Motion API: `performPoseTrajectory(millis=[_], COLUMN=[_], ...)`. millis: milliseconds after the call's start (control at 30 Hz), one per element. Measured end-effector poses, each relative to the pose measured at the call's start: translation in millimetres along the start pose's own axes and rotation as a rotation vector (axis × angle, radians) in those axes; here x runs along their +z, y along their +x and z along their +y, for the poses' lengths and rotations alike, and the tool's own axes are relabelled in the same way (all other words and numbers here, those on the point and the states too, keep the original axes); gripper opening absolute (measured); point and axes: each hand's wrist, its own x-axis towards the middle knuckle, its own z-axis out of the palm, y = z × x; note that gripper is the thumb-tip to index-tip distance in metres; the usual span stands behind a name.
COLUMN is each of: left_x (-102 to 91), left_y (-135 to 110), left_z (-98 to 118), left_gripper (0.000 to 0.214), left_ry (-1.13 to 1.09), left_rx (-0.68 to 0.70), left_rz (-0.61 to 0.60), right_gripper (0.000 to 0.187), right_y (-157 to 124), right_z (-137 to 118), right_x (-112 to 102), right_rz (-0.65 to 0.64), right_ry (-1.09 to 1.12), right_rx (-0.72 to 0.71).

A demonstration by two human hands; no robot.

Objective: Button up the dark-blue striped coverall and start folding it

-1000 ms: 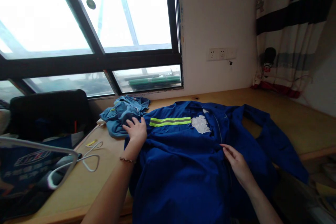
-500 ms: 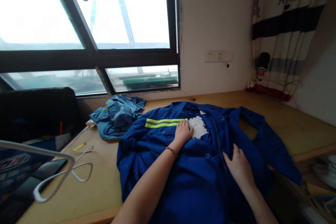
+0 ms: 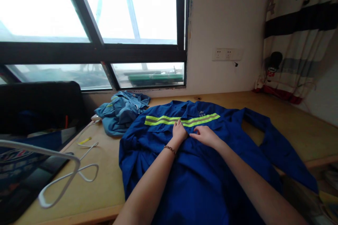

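A dark blue work jacket (image 3: 200, 168) with a yellow-green reflective stripe (image 3: 182, 120) lies spread front up on the wooden table (image 3: 105, 179). Both my hands rest at its chest, just below the stripe. My left hand (image 3: 179, 132), a bead bracelet on its wrist, lies on the cloth with fingers bent at the front edge. My right hand (image 3: 204, 135) sits close beside it, fingers curled onto the fabric at the placket. The jacket's front is closed; the white lining no longer shows. Whether either hand pinches cloth or a button I cannot tell.
A crumpled light blue garment (image 3: 123, 110) lies at the back left by the window. A white wire hanger (image 3: 63, 172) and a dark bag (image 3: 23, 154) are at the left. A striped curtain (image 3: 298, 35) hangs at the right; wall sockets (image 3: 227, 54) sit above the table.
My left hand moved from the jacket's left shoulder to its chest. My right hand came up and left beside it. The right front panel now covers the white lining.
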Motion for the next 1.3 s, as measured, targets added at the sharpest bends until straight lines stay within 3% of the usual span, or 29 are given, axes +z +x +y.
performPoseTrajectory(millis=[67, 200, 367, 500, 633, 767, 967, 1033, 1167, 1300], left_x=[0.0, -1.1, -5.6, -3.2, 2.3, 1.8, 2.0, 3.1, 3.7, 2.7], left_y=[-1, 0, 4, 9, 13, 14, 14, 15, 15, 15], left_z=[-4, -10, -20, -23, -23, -24, -23, -23, -24, -26], left_gripper=[0.051, 0.046, 0.035, 0.027, 0.026, 0.020, 0.016, 0.016, 0.017, 0.022], left_ry=[0.035, 0.025, -0.248, -0.438, -0.448, -0.460, -0.499, -0.510, -0.526, -0.555], left_rx=[-0.002, 0.045, 0.070, 0.079, -0.007, -0.047, -0.079, -0.083, -0.089, -0.109], left_rz=[-0.019, -0.041, 0.059, 0.133, 0.207, 0.235, 0.243, 0.249, 0.258, 0.204], right_gripper=[0.039, 0.044, 0.037, 0.031, 0.030, 0.036, 0.015, 0.016, 0.043, 0.041], right_y=[34, 67, 53, 44, 47, 47, 47, 47, 48, 49], right_z=[8, 22, 25, 23, 24, 27, 29, 30, 31, 33], right_x=[16, 42, 40, 34, 35, 36, 37, 38, 41, 42], right_rz=[0.145, 0.230, 0.275, 0.187, 0.053, 0.007, -0.076, -0.048, 0.121, 0.089], right_ry=[0.010, 0.054, 0.083, 0.059, 0.075, 0.078, 0.132, 0.155, 0.193, 0.170], right_rx=[-0.043, -0.126, -0.205, -0.136, -0.106, -0.124, -0.109, -0.107, -0.064, -0.084])
